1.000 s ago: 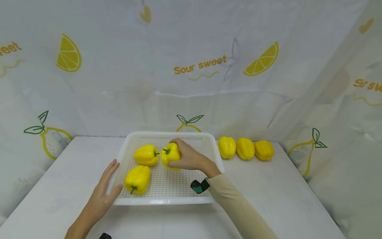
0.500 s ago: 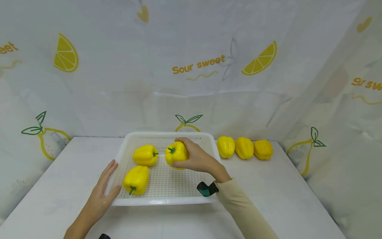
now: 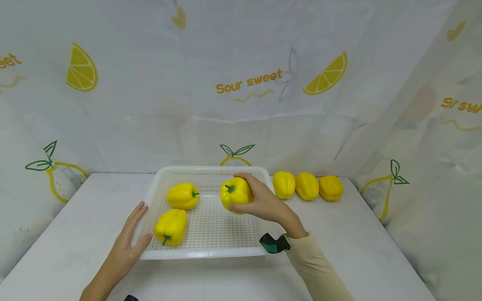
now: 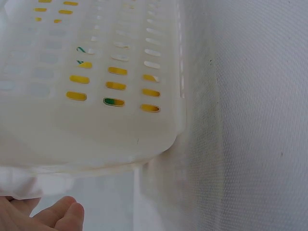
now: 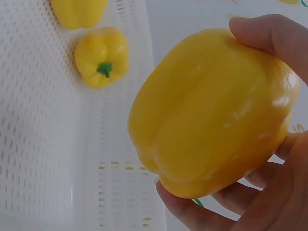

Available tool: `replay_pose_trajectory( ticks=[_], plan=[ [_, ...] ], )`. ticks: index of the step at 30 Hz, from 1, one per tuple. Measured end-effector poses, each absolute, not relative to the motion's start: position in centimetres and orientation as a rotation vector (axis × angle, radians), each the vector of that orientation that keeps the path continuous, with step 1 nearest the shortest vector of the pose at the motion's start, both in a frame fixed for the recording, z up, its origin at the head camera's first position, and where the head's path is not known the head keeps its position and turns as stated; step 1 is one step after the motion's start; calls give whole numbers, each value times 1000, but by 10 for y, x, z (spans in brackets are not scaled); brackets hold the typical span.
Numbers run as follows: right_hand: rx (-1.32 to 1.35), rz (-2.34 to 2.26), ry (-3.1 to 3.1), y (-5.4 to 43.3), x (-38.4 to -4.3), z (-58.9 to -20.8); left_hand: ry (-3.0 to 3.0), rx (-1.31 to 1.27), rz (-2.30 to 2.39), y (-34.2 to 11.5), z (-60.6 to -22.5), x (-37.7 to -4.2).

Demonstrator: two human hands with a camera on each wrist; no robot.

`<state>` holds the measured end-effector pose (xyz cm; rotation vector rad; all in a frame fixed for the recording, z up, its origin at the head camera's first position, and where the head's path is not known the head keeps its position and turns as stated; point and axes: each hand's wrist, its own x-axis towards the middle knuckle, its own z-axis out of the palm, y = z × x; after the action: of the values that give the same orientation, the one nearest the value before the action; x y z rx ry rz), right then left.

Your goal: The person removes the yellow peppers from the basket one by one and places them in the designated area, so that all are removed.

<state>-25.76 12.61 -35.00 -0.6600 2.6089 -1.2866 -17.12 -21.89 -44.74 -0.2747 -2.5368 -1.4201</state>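
Observation:
My right hand (image 3: 265, 202) grips a yellow bell pepper (image 3: 238, 193) above the right half of a white perforated basket (image 3: 211, 253), its green stem facing left. Fingers and thumb curl round the pepper (image 5: 211, 110) in the right wrist view. At the basket's left side, my left hand (image 3: 126, 246) lies with fingers straight, next to the rim. Inside the basket on the left are two more yellow bell peppers, a rear one (image 3: 183, 196) and a front one (image 3: 171, 227). The left wrist view shows the basket's slotted wall (image 4: 86, 125) with fingertips below it.
Right of the basket, three yellow bell peppers stand in a row at the back of the white table: the left one (image 3: 284, 184), the middle one (image 3: 306, 186) and the right one (image 3: 331, 188). A lemon-printed white curtain (image 3: 169, 125) hangs behind the table.
My right hand has moved rightward with the bell pepper, from beside the rear pepper to nearer the basket's right side. The left hand has stayed at the basket's left side.

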Motion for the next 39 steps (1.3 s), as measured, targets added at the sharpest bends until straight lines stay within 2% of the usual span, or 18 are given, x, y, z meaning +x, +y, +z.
replay_pose_trajectory(
  ticks=[39],
  plan=[
    [-403,-1410,2812,207,-226,-357,-2545,-271,-1431,-219,-448,-172]
  ],
)
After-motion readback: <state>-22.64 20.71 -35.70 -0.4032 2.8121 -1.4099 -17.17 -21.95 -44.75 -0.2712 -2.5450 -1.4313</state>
